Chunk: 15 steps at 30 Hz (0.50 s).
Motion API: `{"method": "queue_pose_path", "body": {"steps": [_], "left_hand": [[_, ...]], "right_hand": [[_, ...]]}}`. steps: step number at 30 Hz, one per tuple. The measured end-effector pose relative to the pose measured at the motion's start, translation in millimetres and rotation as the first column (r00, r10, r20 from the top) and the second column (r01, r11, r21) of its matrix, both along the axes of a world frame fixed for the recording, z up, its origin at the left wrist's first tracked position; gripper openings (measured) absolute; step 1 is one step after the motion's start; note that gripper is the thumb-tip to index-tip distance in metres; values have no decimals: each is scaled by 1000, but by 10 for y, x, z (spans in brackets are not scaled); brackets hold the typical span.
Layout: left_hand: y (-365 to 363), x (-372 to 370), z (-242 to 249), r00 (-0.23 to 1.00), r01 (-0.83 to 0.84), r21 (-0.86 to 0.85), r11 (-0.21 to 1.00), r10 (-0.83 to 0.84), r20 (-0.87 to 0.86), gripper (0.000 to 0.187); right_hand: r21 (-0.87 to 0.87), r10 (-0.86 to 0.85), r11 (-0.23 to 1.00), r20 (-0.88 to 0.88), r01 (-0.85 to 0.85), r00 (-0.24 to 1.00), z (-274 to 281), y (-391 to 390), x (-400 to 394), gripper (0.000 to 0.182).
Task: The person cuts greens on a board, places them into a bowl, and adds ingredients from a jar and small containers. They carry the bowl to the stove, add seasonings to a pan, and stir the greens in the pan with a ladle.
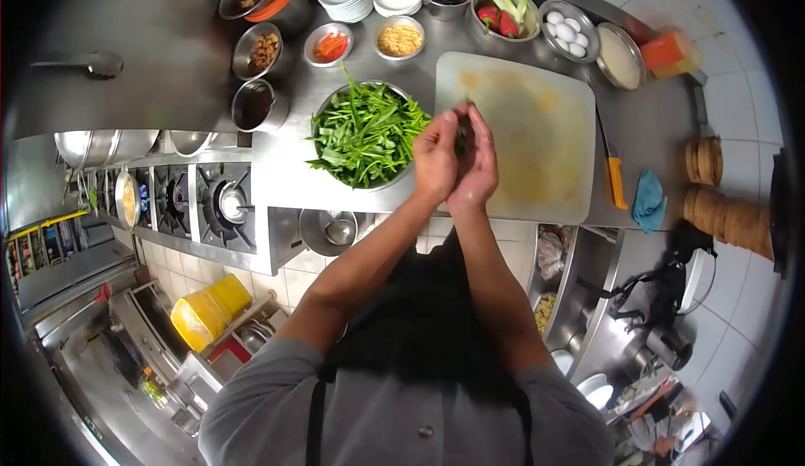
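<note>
Green stems [461,135] sit pinched between my two hands at the centre of the frame, above the left edge of the white cutting board [537,143]. My left hand [436,160] and right hand [476,164] press together, both closed around those stems. Just left of them a steel bowl [397,177] brims with leafy greens [365,135]. On the desk [646,122], right of the board, lies an orange-handled knife [615,179] beside a blue cloth [648,199].
</note>
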<state>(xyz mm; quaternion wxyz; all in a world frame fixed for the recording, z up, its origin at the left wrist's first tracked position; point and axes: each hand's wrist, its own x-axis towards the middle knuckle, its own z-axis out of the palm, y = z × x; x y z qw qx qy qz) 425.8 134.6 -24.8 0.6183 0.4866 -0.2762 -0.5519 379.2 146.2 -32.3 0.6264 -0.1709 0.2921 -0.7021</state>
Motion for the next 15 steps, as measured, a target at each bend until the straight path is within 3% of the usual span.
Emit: {"method": "queue_pose_path", "body": {"steps": [2, 3, 4, 5, 6, 8, 11, 13, 14, 15], "left_hand": [[-13, 371, 340, 985, -153, -126, 980, 162, 61, 33], [-31, 569, 374, 972, -203, -172, 964, 219, 83, 32], [-64, 785, 382, 954, -252, -221, 942, 279, 105, 31], [-74, 1004, 328, 905, -230, -136, 964, 263, 335, 30], [-76, 1217, 205, 807, -235, -45, 971, 220, 549, 31], [-82, 1537, 35, 701, -142, -35, 989, 125, 702, 31], [20, 1711, 261, 713, -136, -117, 984, 180, 678, 25], [-74, 1804, 274, 874, -144, -172, 974, 207, 439, 18], [-85, 1880, 256, 879, -133, -180, 975, 200, 432, 18], [-80, 2026, 214, 807, -127, -232, 964, 237, 541, 16]], "right_hand": [[-68, 65, 996, 35, -63, 997, 306, -92, 373, 45], [-175, 59, 983, -33, -64, 998, 308, -138, 583, 43], [-171, 73, 981, -102, -90, 992, 295, -179, 746, 34], [-53, 107, 989, -410, -141, 906, 190, -244, 829, 28], [77, 166, 985, -669, -154, 724, 48, -286, 918, 22], [-6, 116, 990, -537, -142, 835, -185, -379, 1022, 17], [-132, 122, 962, -577, -239, 808, 390, -467, 810, 11], [-57, 150, 962, -705, -266, 693, 627, -484, 536, 14], [-14, 155, 959, -808, -282, 568, 573, -491, 343, 16], [24, 110, 966, -940, -257, 324, 521, -452, 144, 19]]}}
